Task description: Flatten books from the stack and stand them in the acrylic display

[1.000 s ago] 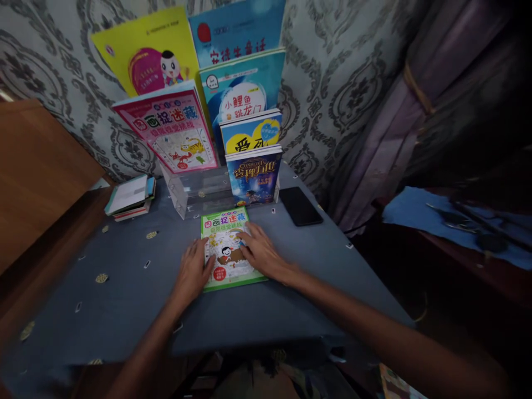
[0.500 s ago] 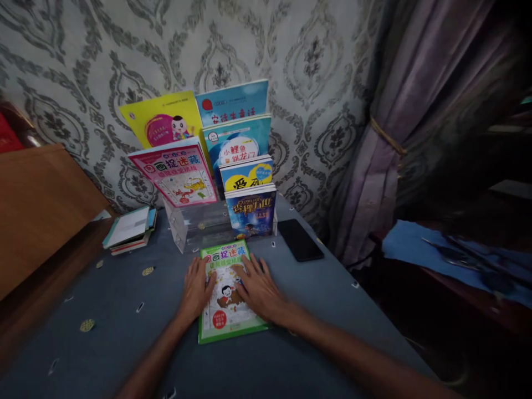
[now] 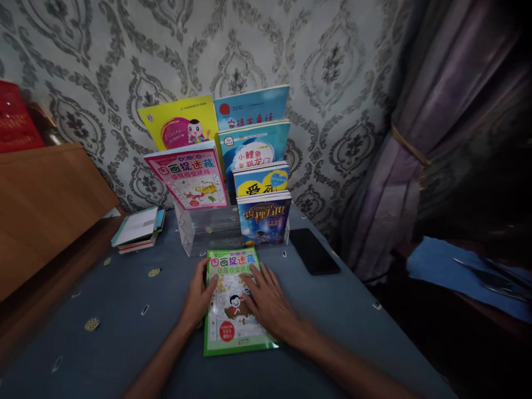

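A green-bordered picture book (image 3: 233, 338) lies face up on the table in front of me, its top edge close to the display stand. My left hand (image 3: 200, 296) is at the book's left edge, thumb on the cover and fingers bent around the side, their tips partly hidden. Across the book's right side lies my right hand (image 3: 270, 302), fingers stretched out and apart, thumb reaching over the cover. Behind the book, a clear stand (image 3: 208, 231) holds several upright books, among them a pink book (image 3: 195, 185) and a dark blue book (image 3: 264, 219).
A black phone (image 3: 313, 252) lies right of the stand. To the left is a small stack of books (image 3: 137, 230) beside a wooden panel (image 3: 54, 199). Patterned wallpaper rises behind the table, and a tied purple curtain (image 3: 386, 205) hangs at the right.
The view has shifted, so everything sits slightly further right and lower. My left fingers have moved from lying flat on the cover's side to curling at its edge. The book still lies flat.
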A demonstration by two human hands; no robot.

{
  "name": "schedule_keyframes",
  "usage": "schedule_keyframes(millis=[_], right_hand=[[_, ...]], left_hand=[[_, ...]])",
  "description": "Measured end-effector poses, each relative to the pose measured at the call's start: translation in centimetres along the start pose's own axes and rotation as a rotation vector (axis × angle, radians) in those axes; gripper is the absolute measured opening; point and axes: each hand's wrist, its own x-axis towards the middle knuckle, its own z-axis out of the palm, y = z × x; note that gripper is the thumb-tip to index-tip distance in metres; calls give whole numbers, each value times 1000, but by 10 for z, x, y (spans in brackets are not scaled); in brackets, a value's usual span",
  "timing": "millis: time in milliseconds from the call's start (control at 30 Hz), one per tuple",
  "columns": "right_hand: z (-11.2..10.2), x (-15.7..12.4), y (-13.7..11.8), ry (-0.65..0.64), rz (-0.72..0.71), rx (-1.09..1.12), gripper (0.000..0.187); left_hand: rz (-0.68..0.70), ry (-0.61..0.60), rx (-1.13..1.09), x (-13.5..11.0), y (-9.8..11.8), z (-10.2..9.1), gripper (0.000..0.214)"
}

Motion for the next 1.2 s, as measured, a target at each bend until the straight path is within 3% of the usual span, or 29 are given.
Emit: schedule_keyframes(millis=[167,300,433,700,900,1067,1200], right_hand=[[-2,0,1,-21,-25,33,47],[-4,1,1,-37,-18,55,46],[-2,1,3,-37,-20,82,46],[1,-1,21,47,47,237,48],[1,8,36,94,208,694,62],[-11,10,29,-181,352,1272,44],[-23,7,21,-256,403,1471,40]], left_hand=[[-265,165,-363,-2,1,6,70],[-409,120,-522,-2,1,8,63],[-483,129,-618,-1,5,7,53],[-501,179,-685,0,13,3,39],[-466,162,-691,1,16,0,31],[-420,153,-668,0,19,-4,36],[-412,188,-657,1,17,-5,38]])
